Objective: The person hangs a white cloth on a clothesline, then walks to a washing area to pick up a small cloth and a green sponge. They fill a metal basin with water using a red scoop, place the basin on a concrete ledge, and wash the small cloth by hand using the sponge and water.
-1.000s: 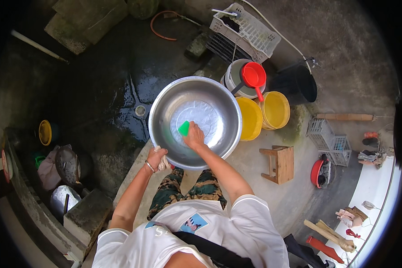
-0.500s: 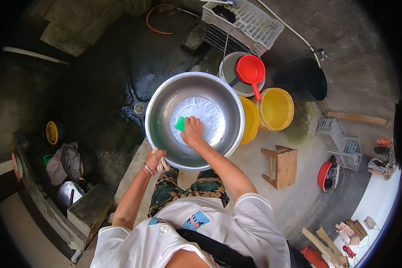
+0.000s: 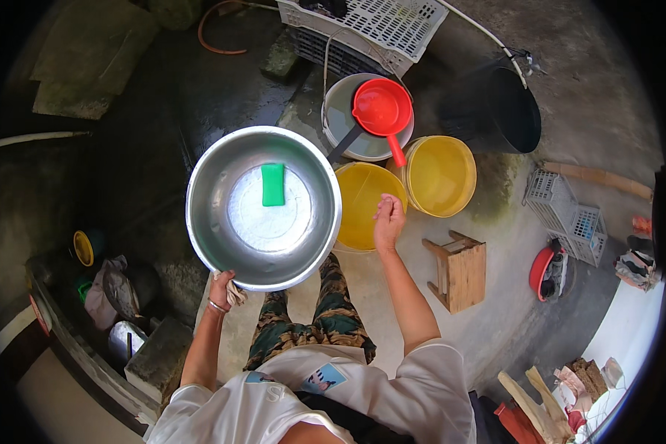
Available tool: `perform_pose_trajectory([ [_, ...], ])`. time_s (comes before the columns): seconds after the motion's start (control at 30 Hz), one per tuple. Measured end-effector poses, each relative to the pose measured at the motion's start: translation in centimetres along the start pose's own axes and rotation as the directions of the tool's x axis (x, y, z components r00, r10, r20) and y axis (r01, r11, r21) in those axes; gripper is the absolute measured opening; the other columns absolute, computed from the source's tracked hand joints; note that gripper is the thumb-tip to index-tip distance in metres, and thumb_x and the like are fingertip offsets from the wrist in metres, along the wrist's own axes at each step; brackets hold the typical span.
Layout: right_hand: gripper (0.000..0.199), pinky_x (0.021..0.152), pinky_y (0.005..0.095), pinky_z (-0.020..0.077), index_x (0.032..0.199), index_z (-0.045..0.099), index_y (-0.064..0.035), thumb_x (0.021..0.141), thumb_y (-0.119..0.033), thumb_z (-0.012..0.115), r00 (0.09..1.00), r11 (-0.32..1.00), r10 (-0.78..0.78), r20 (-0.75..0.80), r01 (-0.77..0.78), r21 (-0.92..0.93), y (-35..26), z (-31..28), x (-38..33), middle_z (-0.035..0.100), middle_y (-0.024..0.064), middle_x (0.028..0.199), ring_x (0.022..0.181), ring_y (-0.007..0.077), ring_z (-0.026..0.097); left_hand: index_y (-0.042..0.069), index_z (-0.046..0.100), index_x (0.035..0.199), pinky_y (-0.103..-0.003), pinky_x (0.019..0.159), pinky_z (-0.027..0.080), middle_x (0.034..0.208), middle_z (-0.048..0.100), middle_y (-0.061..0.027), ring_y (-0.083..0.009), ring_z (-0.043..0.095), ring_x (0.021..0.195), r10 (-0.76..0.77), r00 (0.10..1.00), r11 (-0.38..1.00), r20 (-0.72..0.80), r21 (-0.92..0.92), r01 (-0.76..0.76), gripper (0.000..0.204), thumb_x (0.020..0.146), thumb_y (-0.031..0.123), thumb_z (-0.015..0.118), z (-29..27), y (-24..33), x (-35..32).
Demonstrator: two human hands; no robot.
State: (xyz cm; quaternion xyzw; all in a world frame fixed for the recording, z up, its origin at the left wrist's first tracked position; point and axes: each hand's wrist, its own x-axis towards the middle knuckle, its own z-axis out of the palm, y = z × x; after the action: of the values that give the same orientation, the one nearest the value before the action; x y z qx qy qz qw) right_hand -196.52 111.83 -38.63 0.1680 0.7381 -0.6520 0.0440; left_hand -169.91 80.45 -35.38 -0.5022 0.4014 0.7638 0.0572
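A wide metal basin (image 3: 314, 237) is held in front of me, its rim gripped at the near left by my left hand (image 3: 220, 288). A pale cloth (image 3: 235, 293) is bunched in that same hand. On the basin's shiny bottom lies a green rectangular scouring pad (image 3: 273, 185). To the right of the basin, my right hand (image 3: 388, 220) is raised beside the yellow bucket (image 3: 359, 214) with its fingers loosely bent, and nothing shows in them. A red dipper (image 3: 382, 107) rests over a white bucket of water (image 3: 338, 101) farther ahead.
A second yellow bucket (image 3: 442, 177) stands right of the first, with a black tub (image 3: 514, 115) behind it. A wooden stool (image 3: 466, 277) is at the right. Stacked plastic crates (image 3: 385, 29) stand at the back. Wet dark floor (image 3: 148, 148) lies at the left.
My right hand has let go of the green scouring pad and moved out of the basin to the right. The basin has shifted left in view, still held by my left hand.
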Motion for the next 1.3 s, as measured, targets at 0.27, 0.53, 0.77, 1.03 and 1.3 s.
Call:
perform_pose_trajectory([
  [0.27, 0.01, 0.054, 0.0239, 0.0444, 0.091, 0.058, -0.0002, 0.084, -0.006, 0.053, 0.969, 0.944, -0.19, -0.157, 0.137, -0.302, 11.0, -1.3, 15.7, 0.057, 0.0038, 0.069, 0.061, 0.0094, 0.053, 0.003, 0.053, 0.089, -0.031, 0.041, 0.049, 0.074, 0.06, -0.0066, -0.0188, 0.059, 0.055, -0.007, 0.998, 1.0, -0.069, 0.001, 0.007, 0.016, 0.079, 0.017, 0.052, 2.0, 2.0, 1.7],
  [0.53, 0.019, 0.06, 0.0372, 0.0487, 0.092, 0.059, 0.0008, 0.086, -0.013, 0.048, 0.952, 0.838, -0.307, 0.004, 0.272, -0.473, 11.5, 1.5, 20.5, 0.064, 0.0123, 0.074, 0.064, 0.024, 0.061, 0.005, 0.053, 0.088, -0.03, 0.042, 0.049, 0.071, 0.059, -0.0053, -0.018, 0.059, 0.05, -0.045, 0.994, 0.997, -0.1, -0.071, 0.038, 0.015, 0.08, 0.018, 0.054, 1.1, 0.1, 2.6],
  [0.77, 0.039, 0.074, 0.0342, 0.0471, 0.108, 0.054, 0.0021, 0.087, -0.027, 0.04, 0.781, 0.613, 0.375, 0.5, -0.613, 0.499, 11.0, 2.7, 13.5, 0.06, 0.0142, 0.096, 0.084, 0.0252, 0.058, 0.007, 0.054, 0.087, -0.028, 0.05, 0.05, 0.074, 0.059, -0.0026, -0.0162, 0.06, 0.058, -0.072, 0.989, 0.991, -0.127, -0.124, 0.056, 0.014, 0.079, 0.018, 0.055, 1.4, -0.5, 3.0],
  [1.03, 0.032, 0.07, 0.032, 0.046, 0.104, 0.057, 0.0025, 0.086, -0.023, 0.048, 0.789, 0.563, 0.48, 0.383, -0.612, 0.555, 9.6, 2.8, 10.9, 0.059, 0.0098, 0.086, 0.076, 0.0199, 0.056, 0.008, 0.053, 0.083, -0.029, 0.056, 0.049, 0.076, 0.057, -0.0009, -0.0153, 0.059, 0.065, -0.085, 0.989, 0.982, -0.12, -0.178, 0.063, 0.008, 0.078, 0.013, 0.054, -0.4, -1.2, 4.1],
  [1.3, 0.018, 0.05, 0.0283, 0.0398, 0.074, 0.06, -0.0015, 0.086, -0.013, 0.053, 0.9, 0.889, 0.434, 0.038, -0.422, -0.179, 24.9, -3.8, 9.1, 0.053, 0.004, 0.061, 0.054, 0.0155, 0.05, 0.008, 0.053, 0.081, -0.029, 0.05, 0.049, 0.073, 0.057, -0.0019, -0.0172, 0.059, 0.059, -0.093, 0.984, 0.981, -0.149, -0.185, 0.065, 0.006, 0.078, 0.014, 0.054, -0.5, -1.4, 4.0],
])
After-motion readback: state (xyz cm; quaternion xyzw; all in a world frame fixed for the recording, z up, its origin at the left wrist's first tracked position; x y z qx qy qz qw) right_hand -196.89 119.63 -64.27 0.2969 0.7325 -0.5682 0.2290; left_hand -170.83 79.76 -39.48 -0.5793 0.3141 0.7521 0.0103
